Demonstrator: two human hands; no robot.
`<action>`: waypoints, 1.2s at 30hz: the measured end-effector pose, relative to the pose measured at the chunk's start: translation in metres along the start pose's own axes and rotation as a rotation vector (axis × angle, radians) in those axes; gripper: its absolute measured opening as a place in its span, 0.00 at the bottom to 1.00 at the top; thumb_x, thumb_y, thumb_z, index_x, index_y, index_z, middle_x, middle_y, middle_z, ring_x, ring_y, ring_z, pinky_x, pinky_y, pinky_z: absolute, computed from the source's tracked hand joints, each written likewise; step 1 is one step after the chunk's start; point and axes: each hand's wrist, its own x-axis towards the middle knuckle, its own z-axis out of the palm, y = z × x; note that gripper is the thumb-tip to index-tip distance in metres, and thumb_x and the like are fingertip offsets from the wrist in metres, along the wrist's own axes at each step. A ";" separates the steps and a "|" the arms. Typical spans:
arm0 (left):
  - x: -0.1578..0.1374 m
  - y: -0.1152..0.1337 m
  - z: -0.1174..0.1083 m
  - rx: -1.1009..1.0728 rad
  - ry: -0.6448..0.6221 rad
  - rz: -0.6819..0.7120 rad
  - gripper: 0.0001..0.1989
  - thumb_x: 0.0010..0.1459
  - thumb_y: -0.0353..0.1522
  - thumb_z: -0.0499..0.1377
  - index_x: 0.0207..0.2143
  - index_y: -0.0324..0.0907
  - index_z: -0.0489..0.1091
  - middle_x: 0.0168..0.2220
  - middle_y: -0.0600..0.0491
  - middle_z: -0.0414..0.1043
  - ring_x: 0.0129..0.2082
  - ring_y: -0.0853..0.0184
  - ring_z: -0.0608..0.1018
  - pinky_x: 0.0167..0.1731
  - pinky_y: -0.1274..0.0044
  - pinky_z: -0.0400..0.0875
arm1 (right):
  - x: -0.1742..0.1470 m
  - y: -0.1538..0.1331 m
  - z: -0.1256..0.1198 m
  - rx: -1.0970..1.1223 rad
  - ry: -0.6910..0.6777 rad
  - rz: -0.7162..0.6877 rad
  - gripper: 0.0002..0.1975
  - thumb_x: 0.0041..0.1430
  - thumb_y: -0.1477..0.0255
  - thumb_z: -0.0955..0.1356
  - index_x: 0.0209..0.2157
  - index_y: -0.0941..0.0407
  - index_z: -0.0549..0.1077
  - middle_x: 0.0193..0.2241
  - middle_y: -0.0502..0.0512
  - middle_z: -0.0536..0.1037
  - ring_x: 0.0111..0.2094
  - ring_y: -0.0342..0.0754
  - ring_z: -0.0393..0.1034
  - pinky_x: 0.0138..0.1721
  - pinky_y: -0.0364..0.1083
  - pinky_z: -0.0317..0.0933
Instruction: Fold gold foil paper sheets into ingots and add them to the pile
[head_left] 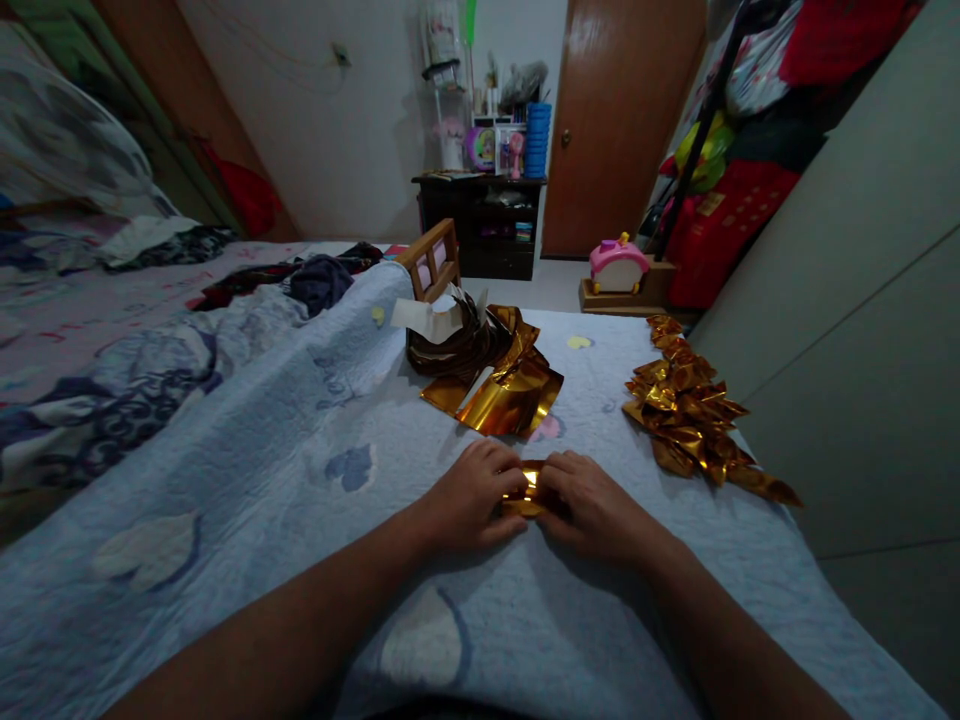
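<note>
Between my two hands lies a small piece of gold foil paper (531, 488), its long edges curled up, low over the blue bedspread (352, 590). My left hand (480, 495) grips its left end, with the thumb on the near edge and the fingers on the far edge. On the right end, my right hand (585, 500) pinches it in the same way. My fingers cover both ends. Just beyond my hands is a loose stack of gold foil sheets (514, 395), partly fanned out. To the right sits a pile of folded gold foil pieces (686, 410).
A wooden bedpost (431, 262) stands behind the foil stack. Rumpled bedding and clothes (187, 350) lie along the left, with a fan (67, 140) above. A pale cabinet (862, 330) borders the right side. A pink toy (619, 265) sits past the bed's far edge.
</note>
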 end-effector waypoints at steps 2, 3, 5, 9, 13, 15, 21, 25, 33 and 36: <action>0.000 0.000 0.001 0.032 0.062 0.065 0.07 0.63 0.32 0.61 0.43 0.41 0.73 0.42 0.48 0.74 0.42 0.60 0.72 0.44 0.68 0.66 | 0.000 0.002 -0.001 -0.032 0.002 0.013 0.03 0.59 0.79 0.68 0.35 0.58 0.73 0.34 0.55 0.76 0.37 0.50 0.68 0.42 0.49 0.59; 0.000 0.000 0.001 0.058 0.096 0.095 0.06 0.64 0.31 0.59 0.43 0.41 0.74 0.41 0.49 0.74 0.40 0.61 0.72 0.43 0.69 0.66 | 0.000 0.002 -0.001 -0.050 0.006 0.017 0.03 0.59 0.79 0.68 0.34 0.58 0.74 0.34 0.56 0.76 0.36 0.50 0.68 0.41 0.49 0.59; 0.000 0.001 0.001 0.120 0.161 0.142 0.07 0.67 0.30 0.56 0.42 0.41 0.74 0.38 0.49 0.75 0.38 0.62 0.72 0.40 0.70 0.66 | -0.001 0.003 0.000 -0.079 0.024 0.011 0.05 0.59 0.80 0.67 0.33 0.58 0.75 0.33 0.56 0.77 0.35 0.50 0.69 0.41 0.49 0.59; 0.001 0.005 0.001 0.180 0.235 0.168 0.12 0.70 0.31 0.53 0.37 0.40 0.75 0.34 0.50 0.76 0.31 0.64 0.71 0.33 0.72 0.63 | 0.001 0.003 0.005 -0.101 0.087 -0.071 0.04 0.62 0.78 0.69 0.37 0.57 0.77 0.36 0.57 0.78 0.37 0.50 0.70 0.42 0.49 0.59; 0.002 0.007 0.001 0.144 0.266 0.137 0.15 0.70 0.31 0.51 0.33 0.40 0.75 0.30 0.51 0.75 0.28 0.66 0.71 0.29 0.73 0.62 | 0.003 0.004 0.013 -0.138 0.172 -0.177 0.05 0.66 0.75 0.69 0.38 0.55 0.79 0.36 0.56 0.79 0.38 0.50 0.70 0.42 0.49 0.58; 0.000 0.006 0.002 0.098 0.271 0.108 0.15 0.70 0.31 0.52 0.31 0.40 0.74 0.28 0.51 0.74 0.28 0.66 0.72 0.29 0.75 0.64 | 0.004 0.007 0.014 -0.150 0.202 -0.207 0.06 0.67 0.75 0.68 0.38 0.54 0.79 0.34 0.55 0.78 0.37 0.50 0.69 0.41 0.49 0.57; -0.004 -0.001 0.004 -0.036 0.255 -0.004 0.13 0.70 0.32 0.55 0.34 0.40 0.77 0.31 0.51 0.74 0.29 0.70 0.76 0.30 0.80 0.69 | -0.001 0.018 -0.002 -0.175 0.193 -0.144 0.08 0.68 0.76 0.67 0.36 0.54 0.79 0.33 0.55 0.77 0.36 0.49 0.67 0.40 0.49 0.56; -0.004 -0.001 0.002 -0.034 0.278 -0.043 0.12 0.69 0.32 0.56 0.35 0.39 0.77 0.31 0.51 0.74 0.27 0.71 0.76 0.28 0.81 0.69 | -0.005 0.024 -0.014 -0.186 0.161 -0.102 0.10 0.69 0.75 0.66 0.36 0.53 0.80 0.34 0.55 0.78 0.37 0.50 0.66 0.41 0.49 0.56; -0.004 -0.004 -0.008 -0.042 0.322 -0.088 0.12 0.69 0.32 0.55 0.34 0.40 0.77 0.31 0.51 0.75 0.29 0.69 0.77 0.30 0.80 0.72 | -0.011 0.044 -0.031 -0.172 0.225 -0.009 0.13 0.70 0.74 0.64 0.34 0.56 0.80 0.34 0.59 0.79 0.36 0.52 0.68 0.38 0.50 0.60; -0.004 -0.003 -0.007 -0.054 0.333 -0.091 0.11 0.69 0.31 0.55 0.35 0.40 0.77 0.32 0.51 0.75 0.31 0.69 0.78 0.31 0.80 0.73 | -0.012 0.035 -0.030 -0.015 0.361 -0.025 0.10 0.69 0.71 0.65 0.44 0.56 0.77 0.39 0.60 0.78 0.41 0.54 0.70 0.43 0.52 0.64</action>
